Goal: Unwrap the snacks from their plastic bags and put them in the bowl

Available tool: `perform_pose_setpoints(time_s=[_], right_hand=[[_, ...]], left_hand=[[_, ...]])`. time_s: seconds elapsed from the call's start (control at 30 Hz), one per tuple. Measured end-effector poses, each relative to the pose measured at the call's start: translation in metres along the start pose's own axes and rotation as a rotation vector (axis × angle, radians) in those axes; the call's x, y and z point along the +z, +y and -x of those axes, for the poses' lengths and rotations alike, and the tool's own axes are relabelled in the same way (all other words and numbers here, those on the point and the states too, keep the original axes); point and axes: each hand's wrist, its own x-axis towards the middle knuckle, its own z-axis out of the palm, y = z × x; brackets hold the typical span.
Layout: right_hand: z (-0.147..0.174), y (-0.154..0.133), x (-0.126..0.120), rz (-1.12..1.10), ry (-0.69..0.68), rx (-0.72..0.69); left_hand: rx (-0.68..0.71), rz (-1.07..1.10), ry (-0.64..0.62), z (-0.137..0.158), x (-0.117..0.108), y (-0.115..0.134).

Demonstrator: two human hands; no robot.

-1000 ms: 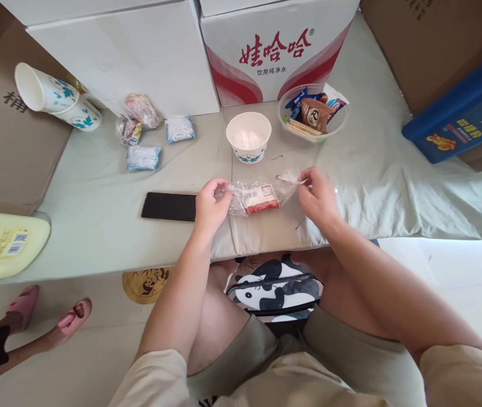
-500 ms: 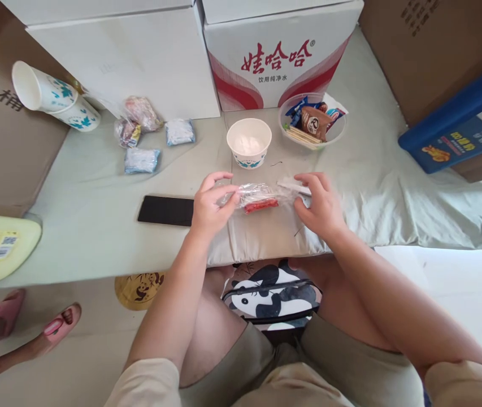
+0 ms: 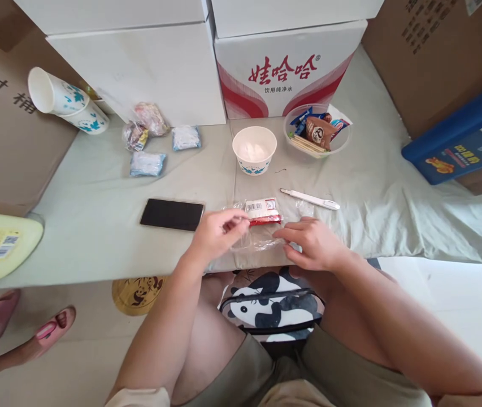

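Note:
A small white and red packet with a barcode (image 3: 261, 210) lies on the cloth in front of me, with loose clear plastic wrap (image 3: 261, 244) spread around it. At the packet's left end my left hand (image 3: 218, 234) pinches the wrap between thumb and fingertips. My right hand (image 3: 315, 243) is low at the packet's right, its fingers bent and apart, fingertips touching the wrap's edge. Beyond that hand lies a slim white craft knife (image 3: 311, 199), out of both hands.
A white paper bowl (image 3: 255, 150) stands behind the packet, beside a clear plastic bowl (image 3: 342, 148) of snacks. A phone (image 3: 172, 214) lies left. Blue-white packets (image 3: 147, 164), paper cups (image 3: 58, 96) and a white carton (image 3: 294, 79) are farther back. Another person's slippered foot (image 3: 56, 330) shows lower left.
The white craft knife has left my right hand and lies on the cloth. Both hands have moved nearer to me, and the packet now shows its barcode side with the wrap spread out.

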Motion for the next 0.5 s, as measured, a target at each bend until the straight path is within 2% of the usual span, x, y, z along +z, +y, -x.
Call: perform_pose_setpoints(time_s=[0.07, 0.1, 0.17, 0.23, 0.27, 0.37, 0.5], right_hand=[[0.003, -0.004, -0.002, 0.024, -0.093, 0.123], [0.003, -0.006, -0.002, 0.059, -0.129, 0.213], [0.001, -0.009, -0.001, 0.145, -0.147, 0.416], [-0.002, -0.010, 0.001, 0.189, -0.093, 0.554], [-0.003, -0.010, 0.002, 0.186, -0.043, 0.575], [-0.004, -0.006, 0.007, 0.149, 0.103, 0.457], [-0.004, 0.001, 0.013, 0.095, 0.138, 0.260]], left_hand=[[0.061, -0.146, 0.145, -0.007, 0.002, -0.004], [0.084, -0.212, 0.139, -0.010, 0.004, -0.005], [0.080, -0.268, 0.033, -0.016, 0.009, -0.007], [0.036, -0.242, -0.037, -0.020, 0.015, -0.008], [0.019, -0.208, -0.049, -0.021, 0.018, -0.007], [-0.027, -0.034, -0.072, -0.023, 0.029, -0.004], [-0.215, 0.474, -0.048, -0.025, 0.037, 0.004]])
